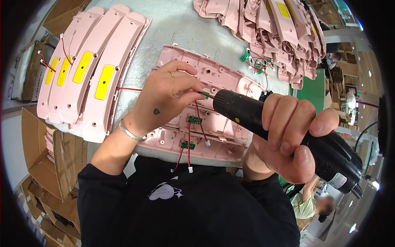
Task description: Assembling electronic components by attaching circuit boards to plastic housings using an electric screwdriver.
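My right hand (pixel 290 136) is wrapped round a black electric screwdriver (pixel 240 110), its bit pointing left. My left hand (pixel 162 92) is closed in a pinch at the bit's tip; whatever lies between thumb and finger is too small to make out. Below the hands, several pink plastic shells (pixel 224 68) lie side by side with their hollow insides up. Small green circuit boards sit in the nearer shells, one board (pixel 194 120) in the middle and another board (pixel 188 145) closest to me. Red and dark wires with white plugs (pixel 190 169) trail from them.
At the left, several pink shells (pixel 116 53) with yellow labels lie outer side up. A heap of pink shells (pixel 279 33) fills the far right, with loose green boards (pixel 258 66) and wires beside it. Cardboard boxes (pixel 53 160) stand left of the table. Another person (pixel 308 206) is at lower right.
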The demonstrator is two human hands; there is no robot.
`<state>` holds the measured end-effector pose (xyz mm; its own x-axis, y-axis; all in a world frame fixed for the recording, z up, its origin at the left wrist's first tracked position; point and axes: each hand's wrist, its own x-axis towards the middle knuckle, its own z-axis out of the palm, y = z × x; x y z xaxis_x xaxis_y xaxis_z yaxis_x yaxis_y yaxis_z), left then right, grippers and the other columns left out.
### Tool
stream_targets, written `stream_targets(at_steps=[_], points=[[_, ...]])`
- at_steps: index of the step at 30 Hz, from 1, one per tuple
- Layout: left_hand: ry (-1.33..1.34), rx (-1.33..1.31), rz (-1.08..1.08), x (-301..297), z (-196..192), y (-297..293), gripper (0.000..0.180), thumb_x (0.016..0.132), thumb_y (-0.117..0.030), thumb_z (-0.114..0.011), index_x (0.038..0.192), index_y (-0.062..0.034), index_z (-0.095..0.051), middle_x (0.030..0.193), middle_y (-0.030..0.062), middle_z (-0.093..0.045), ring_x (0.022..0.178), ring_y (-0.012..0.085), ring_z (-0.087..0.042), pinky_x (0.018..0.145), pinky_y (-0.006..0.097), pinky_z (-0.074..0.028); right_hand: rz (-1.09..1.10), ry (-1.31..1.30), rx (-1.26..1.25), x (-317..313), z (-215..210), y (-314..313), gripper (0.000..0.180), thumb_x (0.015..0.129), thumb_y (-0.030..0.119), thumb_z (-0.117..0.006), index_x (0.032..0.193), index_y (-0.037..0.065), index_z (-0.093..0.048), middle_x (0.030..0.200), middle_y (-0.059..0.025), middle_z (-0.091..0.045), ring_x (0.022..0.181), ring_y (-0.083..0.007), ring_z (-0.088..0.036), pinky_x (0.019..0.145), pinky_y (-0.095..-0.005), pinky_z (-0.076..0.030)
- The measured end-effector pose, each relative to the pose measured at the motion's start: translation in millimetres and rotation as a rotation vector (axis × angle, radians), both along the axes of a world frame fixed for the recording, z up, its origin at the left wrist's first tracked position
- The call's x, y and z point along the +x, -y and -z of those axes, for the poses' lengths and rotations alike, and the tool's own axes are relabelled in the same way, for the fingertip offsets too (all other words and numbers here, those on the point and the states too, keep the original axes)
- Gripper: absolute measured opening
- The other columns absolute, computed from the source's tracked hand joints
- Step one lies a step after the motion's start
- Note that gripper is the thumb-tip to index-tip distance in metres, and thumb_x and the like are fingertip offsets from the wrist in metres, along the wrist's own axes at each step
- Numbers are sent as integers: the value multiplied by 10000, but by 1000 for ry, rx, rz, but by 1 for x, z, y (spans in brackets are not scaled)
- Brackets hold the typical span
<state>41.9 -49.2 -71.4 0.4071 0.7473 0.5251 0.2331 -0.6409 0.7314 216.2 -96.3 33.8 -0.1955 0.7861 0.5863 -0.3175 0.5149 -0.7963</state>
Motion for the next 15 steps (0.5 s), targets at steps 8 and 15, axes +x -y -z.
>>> stream_targets(at_steps=[8, 15], points=[[57, -12, -3, 2, 1, 0, 105, 650, -67, -720, 732, -62, -653, 697, 48, -642, 819, 244, -611, 662, 315, -493, 31, -23, 24, -2, -4, 3, 287, 728, 132, -535, 999, 105, -445, 618, 52, -454, 526, -69, -421, 565, -241, -342], [32, 20, -3, 3, -1, 2, 99, 662, -72, -710, 739, -52, -651, 727, 55, -648, 819, 235, -611, 666, 311, -493, 41, 5, 15, -1, -4, 2, 283, 718, 126, -535, 986, 110, -445, 611, 51, -458, 509, -66, -420, 553, -237, -345]])
